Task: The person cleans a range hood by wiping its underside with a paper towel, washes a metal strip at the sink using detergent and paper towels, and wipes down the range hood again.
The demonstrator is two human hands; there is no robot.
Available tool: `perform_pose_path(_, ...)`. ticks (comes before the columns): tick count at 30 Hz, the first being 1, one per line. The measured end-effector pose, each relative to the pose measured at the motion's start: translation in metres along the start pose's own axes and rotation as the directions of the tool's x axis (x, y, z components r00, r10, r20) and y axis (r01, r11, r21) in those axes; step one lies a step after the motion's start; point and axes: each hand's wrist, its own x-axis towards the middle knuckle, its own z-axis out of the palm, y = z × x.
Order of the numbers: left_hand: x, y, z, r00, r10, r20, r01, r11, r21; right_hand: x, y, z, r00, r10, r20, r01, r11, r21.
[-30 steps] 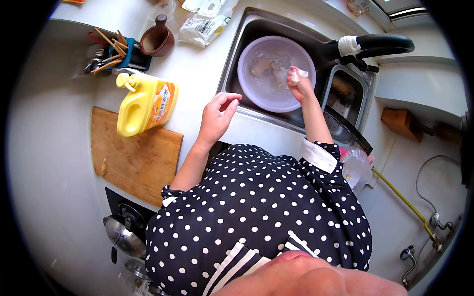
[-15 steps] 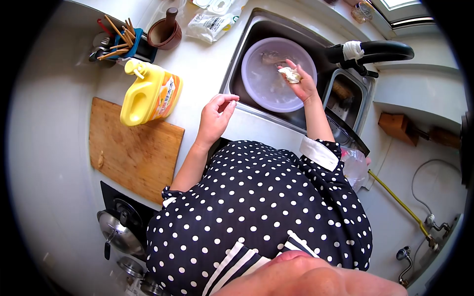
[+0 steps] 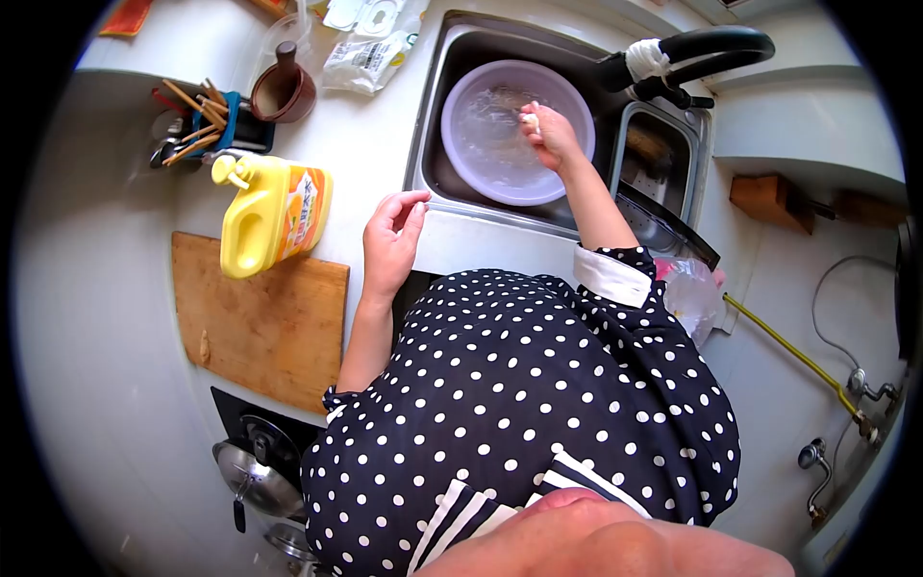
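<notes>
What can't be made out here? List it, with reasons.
All in the head view:
- White piece: mostly hidden by the curled fingers of the right hand.
- Bottom of the basin: blurred by rippled, shiny water.
- Small print on the yellow bottle: too small.
- Orange thing at top left: cut off by the edge.

One head view faces steeply down toward the sink [image 3: 431,159], apparently fairly near, its edges bowed.
</notes>
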Motion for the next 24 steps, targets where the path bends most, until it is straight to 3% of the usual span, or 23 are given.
perform_pose_path(3, -0.001, 0.005, -0.005, 1.0, 0.02, -0.015, -0.019, 0.999, 0.03, -0.004, -0.003, 0.0, 0.997, -0.008, 0.076, 0.009, 1.0, -0.013)
perform_pose_path(8, -0.005, 0.007, -0.013, 0.997, 0.067, -0.046, -0.064, 0.996, 0.06, -0.023, -0.018, 0.026, 1.0, -0.004, -0.01, 0.004, 0.999, -0.032)
perform_pose_path(16, -0.015, 0.009, -0.021, 0.994, 0.096, -0.06, -0.092, 0.993, 0.07, -0.051, -0.045, 0.064, 0.978, -0.202, 0.047, 0.199, 0.978, 0.068)
perform_pose_path(19, -0.02, 0.011, -0.024, 0.993, 0.099, -0.067, -0.094, 0.993, 0.076, -0.07, -0.062, 0.083, 0.968, -0.201, 0.148, 0.194, 0.979, 0.055)
perform_pose_path(20, -0.022, 0.012, -0.024, 0.993, 0.099, -0.069, -0.094, 0.993, 0.078, -0.068, -0.065, 0.076, 0.937, -0.212, 0.277, 0.201, 0.977, 0.067)
perform_pose_path(23, -0.027, 0.014, -0.027, 0.991, 0.112, -0.079, -0.102, 0.988, 0.119, -0.063, -0.065, 0.059, 0.879, -0.106, 0.465, 0.093, 0.994, 0.051)
perform_pose_path(24, -0.027, 0.014, -0.028, 0.991, 0.107, -0.083, -0.098, 0.989, 0.11, -0.05, -0.053, 0.037, 0.807, -0.086, 0.584, 0.05, 0.996, 0.077)
